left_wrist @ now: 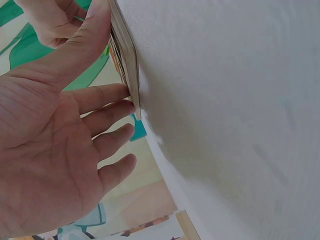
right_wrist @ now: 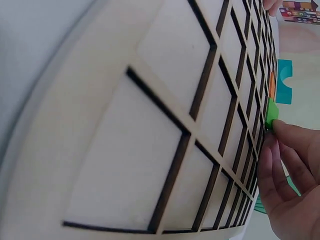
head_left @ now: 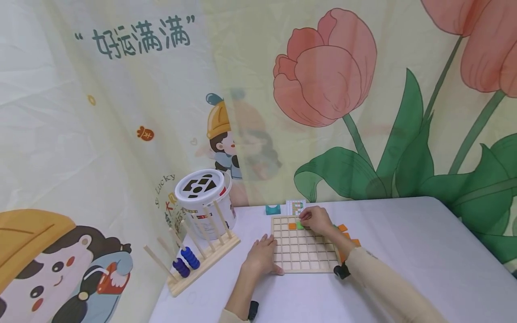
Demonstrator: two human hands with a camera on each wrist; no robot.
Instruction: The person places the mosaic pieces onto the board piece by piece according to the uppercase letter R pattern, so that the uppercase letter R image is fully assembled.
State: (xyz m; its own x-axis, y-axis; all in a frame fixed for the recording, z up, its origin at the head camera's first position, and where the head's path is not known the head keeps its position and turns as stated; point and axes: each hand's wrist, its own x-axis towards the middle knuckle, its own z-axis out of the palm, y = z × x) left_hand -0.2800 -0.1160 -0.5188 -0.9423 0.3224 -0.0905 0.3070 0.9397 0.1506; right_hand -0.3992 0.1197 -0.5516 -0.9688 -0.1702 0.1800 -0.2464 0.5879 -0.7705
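Note:
A wooden grid board [head_left: 299,258] lies on the table with an orange tile [head_left: 292,226] in one of its upper squares. Next to that tile, my right hand [head_left: 319,220] pinches a green tile [right_wrist: 271,113] at its edge, against the grid. My left hand [head_left: 260,256] rests along the board's left side. In the left wrist view, the left fingers [left_wrist: 112,120] are loosely extended against the board's edge [left_wrist: 131,65], with the thumb lying along another part of it.
Behind the board are a patterned card [head_left: 296,206] and a teal piece [head_left: 273,210]. More orange tiles [head_left: 342,228] lie right of the board, partly behind my right arm. At the left stand a wooden peg rack [head_left: 210,258] with blue beads and a white lidded bucket [head_left: 199,190].

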